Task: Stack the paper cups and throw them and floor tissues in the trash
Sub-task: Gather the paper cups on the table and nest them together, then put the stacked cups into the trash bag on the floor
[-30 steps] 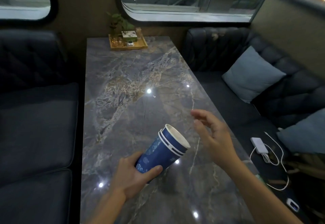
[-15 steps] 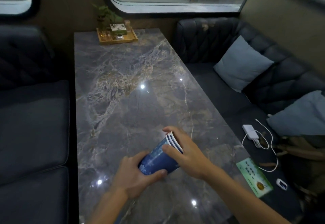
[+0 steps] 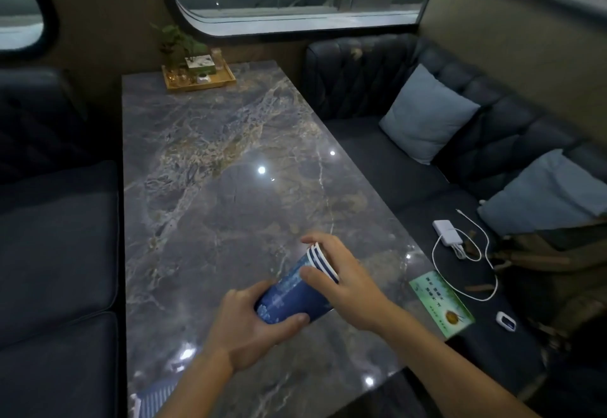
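Observation:
A stack of blue paper cups (image 3: 292, 293) with white rims lies tilted above the near part of the grey marble table (image 3: 210, 168), mouth pointing up and to the right. My left hand (image 3: 256, 325) grips the stack around its base. My right hand (image 3: 341, 279) covers the rims, with the thumb on the side wall and the fingers over the mouth. No tissues and no trash bin are in view.
A wooden tray (image 3: 200, 79) with a plant and small items sits at the table's far end. Dark sofas flank both sides. The right sofa holds two light blue cushions (image 3: 427, 115), a white charger with cable (image 3: 450, 233), a green card (image 3: 440, 302) and a brown bag (image 3: 551, 266).
My right hand came in from open air and closed over the mouth of the cup stack. The camera view shifted slightly to the right.

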`<action>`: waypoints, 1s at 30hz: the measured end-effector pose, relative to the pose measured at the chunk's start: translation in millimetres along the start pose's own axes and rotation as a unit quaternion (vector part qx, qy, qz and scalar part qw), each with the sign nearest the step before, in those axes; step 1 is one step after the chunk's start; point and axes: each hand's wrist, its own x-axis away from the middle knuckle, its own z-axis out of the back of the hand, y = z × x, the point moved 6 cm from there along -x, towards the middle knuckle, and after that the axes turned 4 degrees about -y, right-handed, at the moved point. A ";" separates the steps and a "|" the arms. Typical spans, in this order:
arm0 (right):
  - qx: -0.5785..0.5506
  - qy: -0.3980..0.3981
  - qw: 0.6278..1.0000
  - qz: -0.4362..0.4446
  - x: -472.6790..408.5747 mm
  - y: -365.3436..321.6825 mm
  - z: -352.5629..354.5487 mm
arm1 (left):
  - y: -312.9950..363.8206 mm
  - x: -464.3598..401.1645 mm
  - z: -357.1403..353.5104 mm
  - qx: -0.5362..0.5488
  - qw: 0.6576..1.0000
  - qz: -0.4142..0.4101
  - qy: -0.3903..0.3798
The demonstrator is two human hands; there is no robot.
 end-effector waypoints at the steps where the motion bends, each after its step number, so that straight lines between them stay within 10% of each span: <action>1: -0.009 0.003 1.000 0.004 9.6 3.0 5.2 | 6.4 4.3 -7.0 -0.010 1.000 -0.005 0.000; 6: -0.086 0.044 0.995 0.010 77.9 33.0 45.3 | 47.6 34.3 -56.9 -0.034 0.998 -0.037 -0.027; 16: -0.222 0.172 0.958 -0.063 248.4 137.1 100.0 | 61.2 149.9 -173.5 0.368 0.917 0.145 -0.043; 30: -0.363 0.154 0.865 -0.309 438.0 217.8 8.8 | 8.0 238.6 -258.3 0.377 0.870 0.300 -0.106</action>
